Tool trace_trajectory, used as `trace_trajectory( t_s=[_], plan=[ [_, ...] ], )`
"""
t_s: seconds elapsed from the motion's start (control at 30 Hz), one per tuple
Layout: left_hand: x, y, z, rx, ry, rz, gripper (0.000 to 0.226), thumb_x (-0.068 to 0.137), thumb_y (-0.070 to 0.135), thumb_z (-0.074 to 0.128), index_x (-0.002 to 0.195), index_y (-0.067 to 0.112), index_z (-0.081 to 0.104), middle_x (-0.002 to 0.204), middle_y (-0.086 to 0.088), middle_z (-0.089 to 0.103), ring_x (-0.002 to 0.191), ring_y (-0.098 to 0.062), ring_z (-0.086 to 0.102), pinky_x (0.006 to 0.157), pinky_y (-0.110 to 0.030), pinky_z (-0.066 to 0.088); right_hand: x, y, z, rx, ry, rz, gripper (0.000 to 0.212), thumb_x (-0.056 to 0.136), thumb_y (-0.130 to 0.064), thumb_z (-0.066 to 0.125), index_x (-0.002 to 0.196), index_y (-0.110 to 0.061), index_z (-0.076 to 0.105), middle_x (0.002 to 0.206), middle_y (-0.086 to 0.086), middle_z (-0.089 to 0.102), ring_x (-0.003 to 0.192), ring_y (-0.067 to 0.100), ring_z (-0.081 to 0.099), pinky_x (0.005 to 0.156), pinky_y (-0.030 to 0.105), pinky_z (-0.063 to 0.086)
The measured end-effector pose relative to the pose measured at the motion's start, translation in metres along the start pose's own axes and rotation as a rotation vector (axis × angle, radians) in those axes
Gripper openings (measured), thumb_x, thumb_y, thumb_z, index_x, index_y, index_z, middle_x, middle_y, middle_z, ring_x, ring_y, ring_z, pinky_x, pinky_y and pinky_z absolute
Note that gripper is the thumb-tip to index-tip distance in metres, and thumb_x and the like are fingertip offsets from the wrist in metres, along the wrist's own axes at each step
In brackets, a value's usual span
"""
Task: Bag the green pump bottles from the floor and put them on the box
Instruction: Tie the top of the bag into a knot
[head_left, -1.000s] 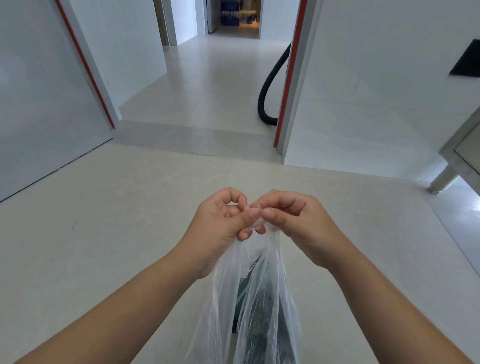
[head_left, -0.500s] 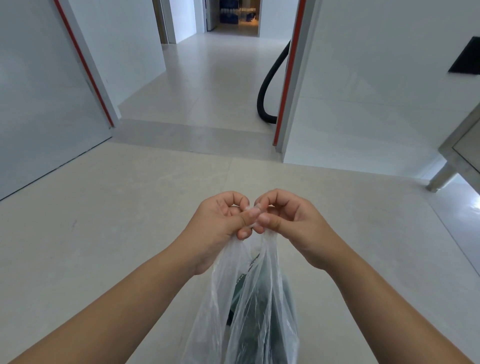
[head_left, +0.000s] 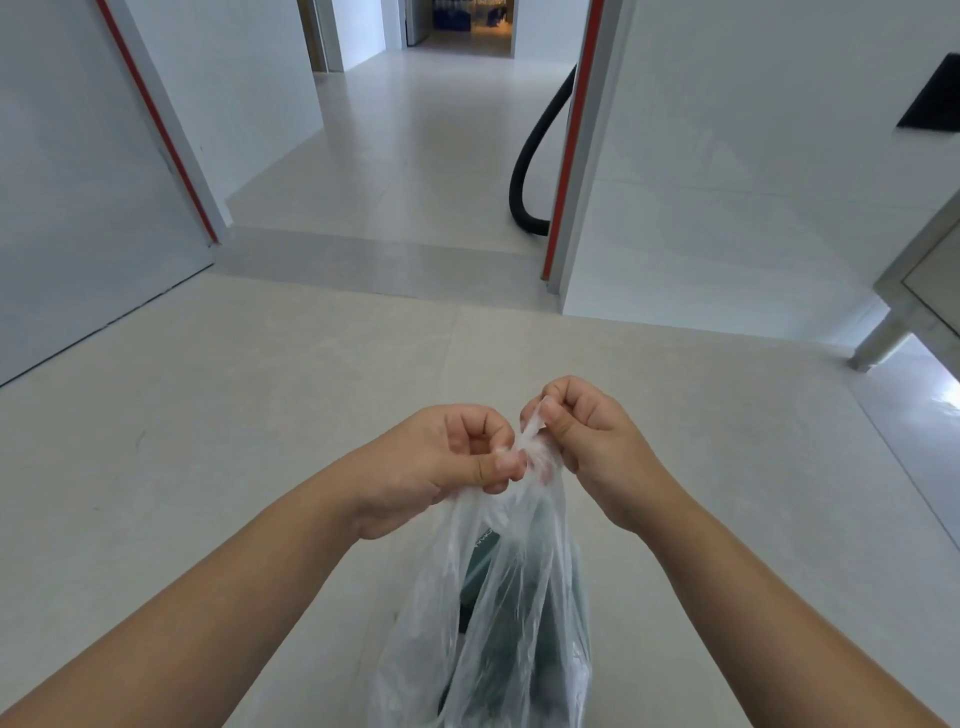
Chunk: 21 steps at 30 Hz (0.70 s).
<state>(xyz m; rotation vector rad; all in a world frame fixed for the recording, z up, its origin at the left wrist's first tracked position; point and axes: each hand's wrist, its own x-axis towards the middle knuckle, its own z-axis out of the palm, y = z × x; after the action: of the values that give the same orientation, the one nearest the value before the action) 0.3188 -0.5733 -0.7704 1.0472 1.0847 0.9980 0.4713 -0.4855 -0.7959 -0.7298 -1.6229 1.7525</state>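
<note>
A clear plastic bag (head_left: 498, 613) hangs in front of me at the bottom centre. Dark green pump bottles (head_left: 524, 623) show through its film; how many I cannot tell. My left hand (head_left: 441, 462) pinches one gathered handle of the bag between thumb and fingers. My right hand (head_left: 582, 436) pinches the other twisted handle just to the right, a little higher. The two handles meet between my fingertips. No box is in view.
Pale tiled floor (head_left: 208, 467) spreads around me. A doorway with red-edged white walls opens ahead onto a corridor. A black hose (head_left: 530, 171) curves down by the right door frame. A metal table leg (head_left: 878, 338) stands at the right edge.
My hands have drawn slightly apart; the right hand has risen, pulling its handle up, while the left has dropped a little. The bag hangs as before.
</note>
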Motion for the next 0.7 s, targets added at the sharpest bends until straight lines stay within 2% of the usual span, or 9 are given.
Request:
trace_trajectory(
  t_s=[0.07,0.13,0.23,0.37,0.43,0.53,0.7],
  plan=[
    [0.000,-0.002,-0.002,0.077,0.001,-0.007,0.018,0.070,0.011,0.067,0.059,0.022,0.057,0.069,-0.003,0.052,0.059,-0.007,0.046,0.061,-0.015,0.039,0.002,0.006,-0.001,0.021,0.037,0.018,0.017,0.092,-0.012,0.048,0.075,-0.011,0.046,0.068,0.002,0.056,0.048,0.007,0.046,0.048,0.016,0.037],
    [0.001,-0.004,-0.003,0.178,0.054,-0.005,0.018,0.068,0.013,0.070,0.060,0.022,0.057,0.069,-0.007,0.046,0.060,-0.009,0.041,0.059,-0.018,0.033,0.003,0.010,-0.002,0.071,0.054,0.038,0.013,0.081,-0.020,0.053,0.072,-0.013,0.046,0.065,-0.005,0.060,0.055,0.012,0.045,0.053,0.023,0.035],
    [0.002,-0.008,-0.002,0.234,0.140,0.010,0.020,0.068,0.013,0.075,0.061,0.019,0.057,0.067,-0.008,0.043,0.056,-0.009,0.037,0.052,-0.015,0.030,0.003,0.010,-0.003,0.139,0.047,0.040,0.012,0.079,-0.016,0.053,0.070,-0.013,0.047,0.065,-0.008,0.062,0.060,0.015,0.043,0.057,0.027,0.033],
    [0.006,-0.009,0.000,0.250,0.201,0.061,0.013,0.079,0.007,0.068,0.069,0.012,0.061,0.058,0.006,0.060,0.056,-0.004,0.052,0.059,-0.015,0.042,0.003,0.007,-0.003,0.168,0.062,0.029,0.021,0.090,-0.001,0.047,0.071,-0.011,0.046,0.065,-0.005,0.062,0.058,0.014,0.046,0.057,0.026,0.038],
    [0.008,-0.011,0.001,0.267,0.265,0.079,0.013,0.077,0.004,0.069,0.071,0.010,0.060,0.062,-0.001,0.060,0.060,-0.008,0.055,0.062,-0.018,0.044,0.003,0.006,-0.003,0.174,0.061,0.026,0.021,0.089,0.000,0.047,0.071,-0.011,0.046,0.065,-0.005,0.062,0.057,0.013,0.047,0.055,0.024,0.039],
    [0.012,-0.015,0.001,0.280,0.372,0.092,0.021,0.074,0.005,0.072,0.073,0.012,0.053,0.065,-0.010,0.051,0.065,-0.021,0.048,0.063,-0.031,0.040,0.003,0.005,-0.004,0.187,0.052,0.019,0.018,0.087,-0.002,0.050,0.072,-0.011,0.047,0.064,-0.005,0.062,0.054,0.011,0.049,0.054,0.023,0.040],
    [0.017,-0.019,0.005,0.356,0.476,0.114,0.013,0.075,0.009,0.071,0.072,0.010,0.058,0.064,-0.007,0.052,0.061,-0.019,0.044,0.059,-0.033,0.037,0.002,0.006,-0.006,0.218,0.009,0.016,0.011,0.079,-0.007,0.060,0.074,-0.012,0.051,0.065,-0.005,0.063,0.055,0.010,0.052,0.054,0.021,0.042]
  ],
)
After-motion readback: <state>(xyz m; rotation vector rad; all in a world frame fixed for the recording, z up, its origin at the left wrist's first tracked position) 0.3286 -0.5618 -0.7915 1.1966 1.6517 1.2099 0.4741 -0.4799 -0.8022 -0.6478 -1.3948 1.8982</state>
